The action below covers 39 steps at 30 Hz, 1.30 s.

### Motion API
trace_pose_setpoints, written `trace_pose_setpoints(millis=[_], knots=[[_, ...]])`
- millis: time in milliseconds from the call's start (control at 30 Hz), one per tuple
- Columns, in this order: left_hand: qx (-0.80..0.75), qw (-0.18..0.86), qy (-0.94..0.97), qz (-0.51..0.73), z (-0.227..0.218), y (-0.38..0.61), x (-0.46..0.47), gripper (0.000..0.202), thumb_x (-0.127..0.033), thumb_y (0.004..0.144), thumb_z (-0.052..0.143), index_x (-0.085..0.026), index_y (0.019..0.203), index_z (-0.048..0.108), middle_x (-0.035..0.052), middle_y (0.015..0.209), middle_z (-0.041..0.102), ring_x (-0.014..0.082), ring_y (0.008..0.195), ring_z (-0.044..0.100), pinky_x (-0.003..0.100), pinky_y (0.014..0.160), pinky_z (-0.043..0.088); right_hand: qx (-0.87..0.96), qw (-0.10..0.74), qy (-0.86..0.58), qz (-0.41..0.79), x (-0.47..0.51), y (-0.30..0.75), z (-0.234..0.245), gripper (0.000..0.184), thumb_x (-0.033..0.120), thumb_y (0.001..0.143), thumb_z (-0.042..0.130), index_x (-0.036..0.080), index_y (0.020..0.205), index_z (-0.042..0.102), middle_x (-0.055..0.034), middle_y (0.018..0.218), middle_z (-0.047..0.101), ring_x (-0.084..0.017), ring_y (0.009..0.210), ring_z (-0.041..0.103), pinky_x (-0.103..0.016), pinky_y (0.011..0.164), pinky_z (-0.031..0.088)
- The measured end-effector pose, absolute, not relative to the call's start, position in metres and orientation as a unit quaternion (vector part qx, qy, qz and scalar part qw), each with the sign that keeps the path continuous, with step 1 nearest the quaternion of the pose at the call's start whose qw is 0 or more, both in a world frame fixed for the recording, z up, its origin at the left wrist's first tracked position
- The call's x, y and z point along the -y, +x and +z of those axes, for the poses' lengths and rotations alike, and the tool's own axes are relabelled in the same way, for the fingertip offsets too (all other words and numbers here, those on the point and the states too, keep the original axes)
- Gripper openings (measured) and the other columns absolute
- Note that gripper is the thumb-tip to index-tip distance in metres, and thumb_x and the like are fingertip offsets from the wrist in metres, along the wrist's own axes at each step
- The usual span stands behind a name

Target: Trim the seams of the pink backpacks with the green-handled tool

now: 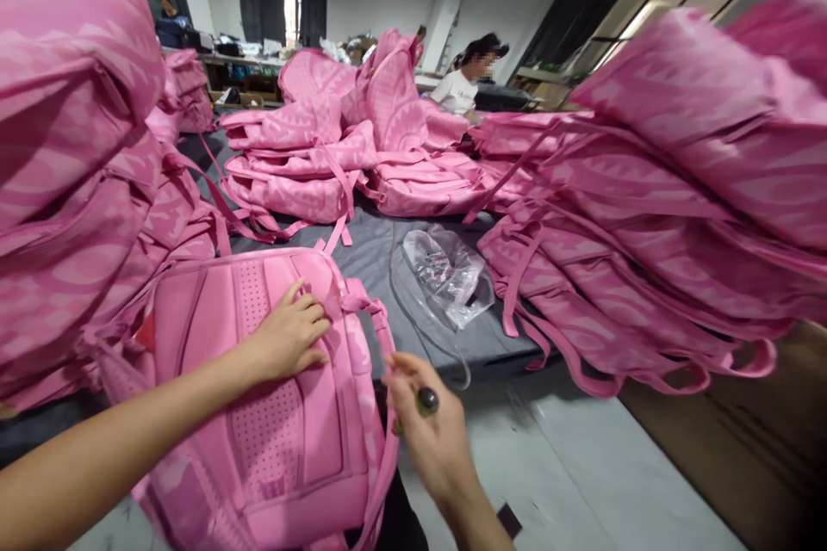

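A pink backpack [220, 413] lies in front of me with its padded, dotted back panel facing up. Spread over that panel is my left hand [290, 336], its fingers apart and resting on the padding. At the bag's right edge, my right hand [430, 422] is closed around a small tool with a dark rounded end [427, 400]; most of the tool is hidden in the fist, so its kind does not show. The thumb and forefinger touch or nearly touch the pink shoulder strap [381, 331] there.
Tall piles of pink backpacks rise at the left [71, 146] and right [646, 215]. More pink bags [290, 181] lie farther back on the grey-covered table [368, 275]. A clear plastic bag [449, 271] holds small pieces. Across the table is a person in a white shirt [456, 92].
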<state>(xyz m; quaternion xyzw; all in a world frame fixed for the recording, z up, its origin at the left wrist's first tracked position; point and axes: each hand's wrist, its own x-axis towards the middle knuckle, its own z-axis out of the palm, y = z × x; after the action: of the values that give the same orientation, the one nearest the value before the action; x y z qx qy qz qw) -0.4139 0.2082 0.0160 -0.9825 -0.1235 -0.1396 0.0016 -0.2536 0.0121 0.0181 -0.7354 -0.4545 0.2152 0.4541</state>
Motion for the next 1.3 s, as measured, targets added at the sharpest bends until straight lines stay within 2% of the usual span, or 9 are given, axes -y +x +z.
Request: trace_pose_setpoints(millis=[100, 167, 233, 300, 400, 467, 667, 967, 1300], knots=[[0.13, 0.01, -0.985, -0.116, 0.019, -0.414, -0.21, 0.034, -0.048, 0.077, 0.076, -0.017, 0.091, 0.068, 0.0072, 0.094, 0.064, 0.0272, 0.1, 0.054, 0.06, 0.116, 0.023, 0.472, 0.49, -0.701, 0.216, -0.025, -0.257, 0.022, 0.067, 0.075, 0.09, 0.037, 0.016, 0.108, 0.065, -0.0024, 0.065, 0.067, -0.018, 0.054, 0.065, -0.026, 0.053, 0.048], [0.138, 0.006, -0.985, -0.107, 0.018, -0.414, -0.208, 0.035, -0.047, 0.076, 0.076, -0.017, 0.094, 0.069, 0.0077, 0.095, 0.064, 0.0284, 0.103, 0.053, 0.063, 0.116, 0.021, 0.484, 0.511, -0.695, 0.146, -0.032, -0.263, 0.012, 0.071, 0.077, 0.09, 0.034, 0.016, 0.102, 0.067, -0.0004, 0.057, 0.062, -0.017, 0.051, 0.062, -0.026, 0.055, 0.049], [0.151, -0.001, -0.983, -0.108, 0.016, -0.415, -0.202, 0.034, -0.043, 0.076, 0.078, -0.018, 0.097, 0.068, 0.0076, 0.098, 0.064, 0.0291, 0.108, 0.051, 0.065, 0.117, 0.018, 0.496, 0.52, -0.692, 0.072, -0.036, -0.27, -0.002, 0.067, 0.074, 0.09, 0.04, 0.015, 0.101, 0.068, -0.0032, 0.065, 0.066, -0.017, 0.058, 0.064, -0.028, 0.061, 0.051], [0.158, -0.011, -0.981, -0.115, 0.012, -0.417, -0.195, 0.032, -0.037, 0.076, 0.078, -0.018, 0.098, 0.066, 0.0079, 0.101, 0.063, 0.0297, 0.114, 0.049, 0.066, 0.117, 0.015, 0.519, 0.484, -0.701, 0.062, -0.039, -0.273, -0.012, 0.055, 0.067, 0.09, 0.049, 0.016, 0.097, 0.069, -0.0058, 0.073, 0.07, -0.018, 0.066, 0.067, -0.028, 0.065, 0.051], [0.153, -0.046, -0.978, -0.13, 0.006, -0.418, -0.191, 0.024, -0.033, 0.078, 0.076, -0.018, 0.093, 0.065, 0.0072, 0.102, 0.063, 0.0298, 0.118, 0.048, 0.068, 0.117, 0.013, 0.559, 0.386, -0.716, 0.162, -0.039, -0.272, -0.017, 0.034, 0.051, 0.091, 0.058, 0.021, 0.099, 0.07, -0.0041, 0.082, 0.074, -0.018, 0.075, 0.07, -0.026, 0.069, 0.051], [0.15, -0.073, -0.975, -0.144, 0.002, -0.418, -0.191, 0.02, -0.032, 0.079, 0.074, -0.019, 0.09, 0.063, 0.0061, 0.101, 0.064, 0.0293, 0.118, 0.048, 0.069, 0.117, 0.013, 0.559, 0.363, -0.711, 0.224, -0.039, -0.269, -0.017, 0.026, 0.044, 0.09, 0.06, 0.023, 0.102, 0.07, -0.0026, 0.087, 0.075, -0.017, 0.078, 0.071, -0.025, 0.071, 0.051], [0.145, -0.067, -0.967, -0.196, -0.012, -0.42, -0.188, 0.012, -0.029, 0.086, 0.066, -0.019, 0.085, 0.061, 0.0042, 0.095, 0.064, 0.0256, 0.116, 0.048, 0.066, 0.12, 0.008, 0.386, 0.517, -0.711, 0.28, -0.043, -0.274, -0.022, 0.031, 0.049, 0.091, 0.056, 0.019, 0.094, 0.061, -0.0012, 0.067, 0.07, -0.014, 0.052, 0.061, -0.025, 0.052, 0.049], [0.145, -0.033, -0.968, -0.2, -0.014, -0.42, -0.187, 0.009, -0.016, 0.088, 0.052, -0.017, 0.088, 0.061, 0.0056, 0.095, 0.063, 0.0242, 0.112, 0.051, 0.067, 0.12, 0.011, 0.371, 0.529, -0.71, 0.281, -0.067, -0.29, -0.019, 0.031, 0.049, 0.088, 0.061, 0.018, 0.088, 0.062, -0.0034, 0.073, 0.073, -0.014, 0.058, 0.064, -0.026, 0.057, 0.052], [0.143, -0.004, -0.965, -0.222, -0.017, -0.418, -0.189, 0.002, -0.017, 0.085, 0.057, -0.016, 0.086, 0.059, 0.0054, 0.092, 0.063, 0.0256, 0.109, 0.053, 0.066, 0.119, 0.02, 0.358, 0.552, -0.689, 0.305, -0.067, -0.289, -0.02, 0.029, 0.046, 0.089, 0.064, 0.019, 0.08, 0.061, 0.0003, 0.065, 0.068, -0.011, 0.049, 0.056, -0.023, 0.05, 0.046]])
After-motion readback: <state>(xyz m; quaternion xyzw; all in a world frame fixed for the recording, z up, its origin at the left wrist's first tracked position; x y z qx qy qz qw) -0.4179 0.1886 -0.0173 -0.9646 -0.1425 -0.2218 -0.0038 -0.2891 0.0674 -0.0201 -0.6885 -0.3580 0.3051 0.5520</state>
